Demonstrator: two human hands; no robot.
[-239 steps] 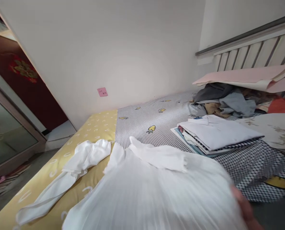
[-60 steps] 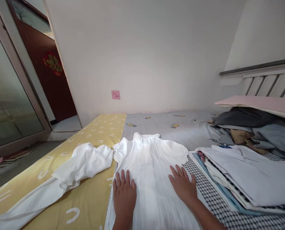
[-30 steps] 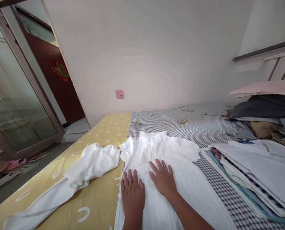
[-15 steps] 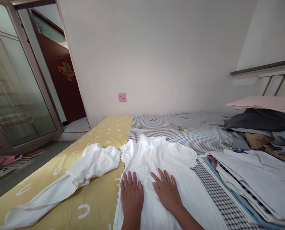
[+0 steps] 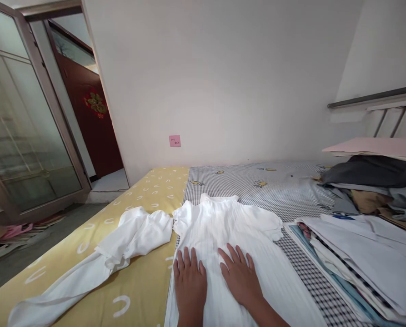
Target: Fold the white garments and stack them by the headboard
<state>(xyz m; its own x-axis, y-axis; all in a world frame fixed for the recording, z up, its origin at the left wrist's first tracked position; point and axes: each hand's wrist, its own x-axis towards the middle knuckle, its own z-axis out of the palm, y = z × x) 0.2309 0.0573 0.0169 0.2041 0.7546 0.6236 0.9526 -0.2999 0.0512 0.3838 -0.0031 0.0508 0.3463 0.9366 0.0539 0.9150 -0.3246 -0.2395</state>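
- Left hand [image 5: 190,281] and right hand [image 5: 241,277] lie open, palms down, on a white short-sleeved top [image 5: 219,231]; I grip nothing.
- It lies spread before me on the checked sheet [image 5: 230,179], collar [image 5: 219,199] toward the wall [image 5: 223,81].
- Crumpled white garment [image 5: 134,240] to my left, on the yellow sheet [image 5: 144,295].
- Folded clothes [image 5: 369,254] stacked to my right.

White garment [image 5: 219,227], yellow arc-patterned cover [image 5: 144,286], black-checked cover [image 5: 278,195], pink note [image 5: 174,141]
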